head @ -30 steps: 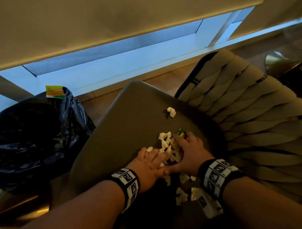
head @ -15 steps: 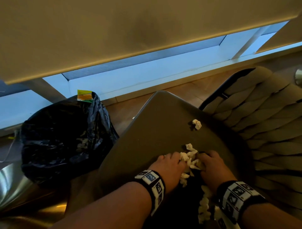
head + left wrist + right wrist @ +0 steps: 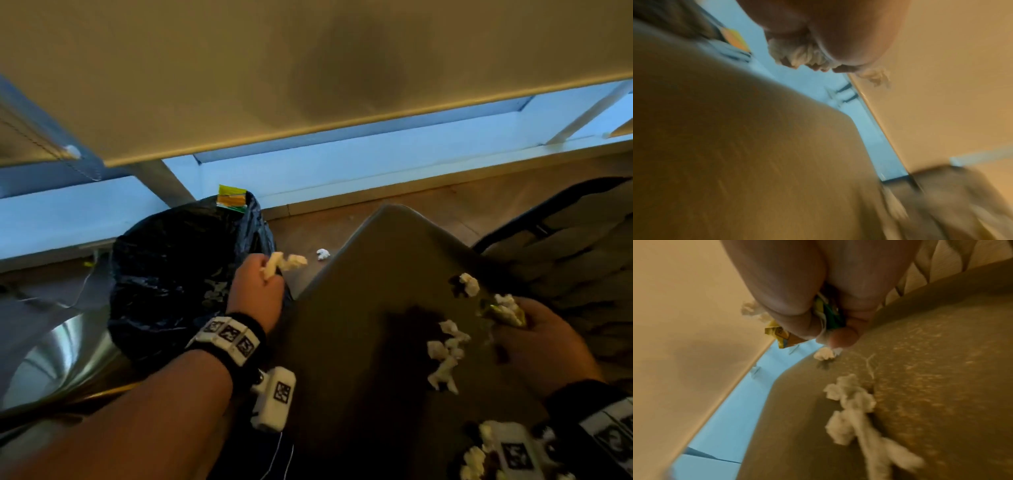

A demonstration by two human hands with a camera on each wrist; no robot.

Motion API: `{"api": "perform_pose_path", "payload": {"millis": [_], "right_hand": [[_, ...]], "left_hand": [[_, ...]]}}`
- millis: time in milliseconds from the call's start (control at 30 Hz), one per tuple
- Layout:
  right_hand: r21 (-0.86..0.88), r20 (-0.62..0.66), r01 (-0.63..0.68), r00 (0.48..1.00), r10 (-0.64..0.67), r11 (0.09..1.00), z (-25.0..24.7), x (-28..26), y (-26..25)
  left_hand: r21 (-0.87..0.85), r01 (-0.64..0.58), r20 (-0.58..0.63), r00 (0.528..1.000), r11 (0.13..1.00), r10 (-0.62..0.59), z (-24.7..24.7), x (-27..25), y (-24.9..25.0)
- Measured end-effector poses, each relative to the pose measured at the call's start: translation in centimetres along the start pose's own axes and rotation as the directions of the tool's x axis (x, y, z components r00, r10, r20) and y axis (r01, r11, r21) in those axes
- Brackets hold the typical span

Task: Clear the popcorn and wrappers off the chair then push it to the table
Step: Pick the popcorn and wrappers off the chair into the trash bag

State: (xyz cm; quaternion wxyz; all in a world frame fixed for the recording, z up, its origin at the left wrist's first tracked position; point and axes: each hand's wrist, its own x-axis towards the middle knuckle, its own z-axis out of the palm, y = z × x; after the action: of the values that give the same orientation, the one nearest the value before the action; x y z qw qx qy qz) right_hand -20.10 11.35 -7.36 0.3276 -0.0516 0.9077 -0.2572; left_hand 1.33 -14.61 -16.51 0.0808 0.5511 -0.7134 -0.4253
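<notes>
Moved: left hand [image 3: 255, 294] has swung from the chair seat [image 3: 359, 342] to over the black bin bag [image 3: 171, 274], fingers curled round popcorn [image 3: 284, 263].
Right hand [image 3: 541, 342]: grips popcorn and wrapper [image 3: 830, 316] above seat.
Seat: loose popcorn [image 3: 445, 356].
Floor: one kernel [image 3: 322, 254].

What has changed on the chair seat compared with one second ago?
The left hand left the seat, gripping popcorn, and moved left toward the black bin bag. The right hand now holds a wrapper with some popcorn. One piece now lies on the floor. Loose popcorn remains on the chair seat.
</notes>
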Motion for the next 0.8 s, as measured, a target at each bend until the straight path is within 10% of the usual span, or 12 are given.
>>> {"api": "perform_pose_path", "payload": {"millis": [233,500,600,667,800], "right_hand": [[0.082,0.262,0.088,0.959,-0.107,0.993,4.2,-0.9,-6.4],[0.145,0.439,0.135,0.879,-0.186,0.980,13.6,-0.6,-13.2],[0.162,0.502,0.125,0.844,-0.191,0.979,17.5,-0.5,-15.8],[0.164,0.507,0.151,0.835,-0.215,0.975,19.7,-0.6,-17.4],[0.136,0.502,0.224,0.824,-0.262,0.965,23.1,-0.8,-19.2]], "left_hand": [[0.018,0.436,-0.167,0.888,0.900,-0.428,-5.5,7.4,-11.3],[0.009,0.307,-0.257,0.920,0.952,-0.294,-5.1,8.3,-12.7],[-0.365,0.356,-0.090,0.906,0.860,-0.413,-3.8,6.7,-9.3],[-0.640,0.465,0.181,0.865,0.612,-0.468,-3.1,5.5,-6.3],[-0.705,0.607,0.549,0.795,0.368,-0.258,-2.9,4.4,-3.4]]}}
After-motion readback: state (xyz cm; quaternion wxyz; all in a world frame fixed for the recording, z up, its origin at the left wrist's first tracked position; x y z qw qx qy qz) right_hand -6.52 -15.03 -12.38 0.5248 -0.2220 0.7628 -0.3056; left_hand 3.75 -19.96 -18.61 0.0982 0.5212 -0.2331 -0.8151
